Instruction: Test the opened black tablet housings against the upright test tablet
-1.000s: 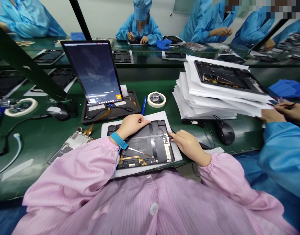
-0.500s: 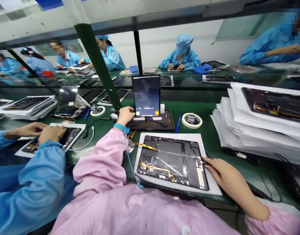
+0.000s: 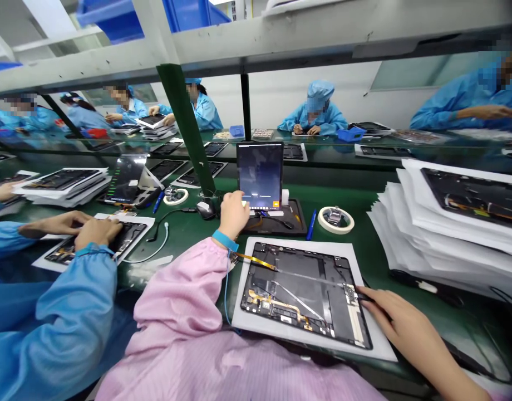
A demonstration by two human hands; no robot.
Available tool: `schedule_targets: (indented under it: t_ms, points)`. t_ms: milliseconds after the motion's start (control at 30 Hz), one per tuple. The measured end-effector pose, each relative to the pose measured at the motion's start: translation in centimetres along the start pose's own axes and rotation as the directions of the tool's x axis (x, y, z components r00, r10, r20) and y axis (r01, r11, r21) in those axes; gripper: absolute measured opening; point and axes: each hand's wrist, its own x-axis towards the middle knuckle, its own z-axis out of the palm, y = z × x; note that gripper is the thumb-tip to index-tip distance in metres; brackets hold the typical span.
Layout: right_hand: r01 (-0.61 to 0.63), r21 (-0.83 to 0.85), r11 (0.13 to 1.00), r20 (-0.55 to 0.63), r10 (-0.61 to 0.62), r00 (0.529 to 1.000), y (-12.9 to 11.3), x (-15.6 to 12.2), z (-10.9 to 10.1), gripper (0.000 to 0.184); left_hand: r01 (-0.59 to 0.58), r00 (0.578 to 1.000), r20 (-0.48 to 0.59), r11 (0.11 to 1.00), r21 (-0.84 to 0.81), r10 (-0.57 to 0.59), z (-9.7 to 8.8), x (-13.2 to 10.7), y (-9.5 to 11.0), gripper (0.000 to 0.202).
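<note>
My left hand (image 3: 233, 215), a blue strap at its wrist, is at the lower left corner of a lit upright screen (image 3: 260, 175). Its fingers are bent loosely and overlap the screen, fingertips partly hidden; I see nothing held in it. In front of me an opened tablet (image 3: 306, 289) lies on white sheet (image 3: 377, 345), its inside showing. A gold flex cable (image 3: 256, 259) runs from the tablet toward the screen's base. At the tablet's right edge my right hand (image 3: 392, 314) pinches a black cable plug (image 3: 365, 296) against the side.
Right stands a tall stack of tablets between white sheets (image 3: 400, 223). A tape roll (image 3: 336, 220) and blue pen (image 3: 311, 225) lie behind the tablet. To the left, a co-worker's hands (image 3: 93, 231) touch another opened tablet. A green post (image 3: 185, 128) rises behind. Other people sit opposite.
The camera view has shifted, so everything sits lower and further right. My left hand has turned more upright and overlaps the screen's corner more. My right hand stays at the tablet's right edge.
</note>
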Motion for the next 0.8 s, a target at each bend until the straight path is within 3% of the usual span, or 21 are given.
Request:
schedule_targets:
  t_ms: [67,167,467,667,800]
  points:
    - [-0.009,0.0,1.0,-0.012,0.009,1.0,0.0,0.0,0.0,0.036,-0.102,0.994,0.044,0.995,0.005,0.102,0.3,-0.6,1.4,0.03]
    - [-0.009,0.001,1.0,-0.009,0.009,1.0,0.0,-0.1,-0.1,0.036,-0.144,0.989,0.051,0.989,0.034,0.142,1.3,-0.7,2.3,0.034]
    - [0.002,-0.01,1.0,0.003,-0.002,1.0,0.1,0.0,-0.1,0.036,-0.15,0.989,-0.006,0.989,0.012,0.15,2.2,0.0,1.1,0.048]
    - [0.003,-0.011,1.0,0.005,-0.003,1.0,-0.1,-0.1,-0.3,0.036,-0.124,0.992,0.001,0.992,0.012,0.124,2.3,0.0,1.2,0.052]
    - [0.011,-0.011,1.0,0.006,-0.011,1.0,-0.1,0.3,-0.2,0.036,-0.184,0.982,-0.031,0.983,0.012,0.184,2.0,-0.1,1.9,0.052]
